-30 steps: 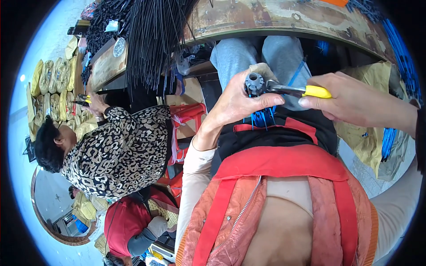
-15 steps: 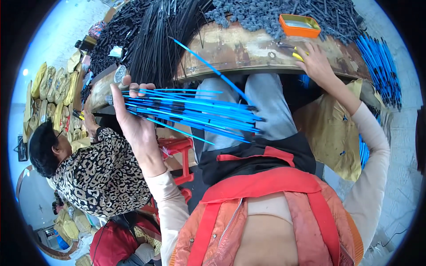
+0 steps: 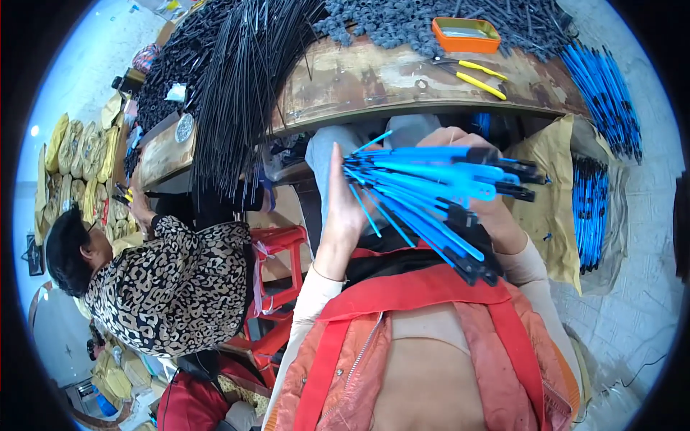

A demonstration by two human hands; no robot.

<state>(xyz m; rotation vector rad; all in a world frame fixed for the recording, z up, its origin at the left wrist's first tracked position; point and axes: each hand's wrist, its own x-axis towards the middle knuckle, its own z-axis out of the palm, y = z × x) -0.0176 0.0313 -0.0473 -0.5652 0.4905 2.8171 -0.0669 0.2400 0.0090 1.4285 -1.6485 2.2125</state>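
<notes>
A fanned bundle of blue plastic rods [image 3: 424, 176] with black ends lies across my lap, between my two hands. Its narrow end rests in my left hand [image 3: 343, 212], thumb raised along the side, the fingers hidden behind the rods. Around the wide right part of the bundle curls my right hand [image 3: 499, 215]; some fingers show above the rods, and the bundle covers much of the palm. Cutting pliers with yellow handles [image 3: 481, 79] lie on the worn wooden table [image 3: 345, 79] beyond, touched by neither hand.
Black thin rods [image 3: 241, 93] hang over the table edge. Grey small parts [image 3: 388, 25] are heaped behind an orange box [image 3: 467, 43]. Blue rods [image 3: 604, 93] lie at the right, above an open sack [image 3: 557, 179]. A co-worker [image 3: 165, 280] sits left, near a red stool [image 3: 280, 266].
My right hand has left the pliers on the table and come down to the bundle. My left hand has moved right with the rods, whose wide black ends now point rightward.
</notes>
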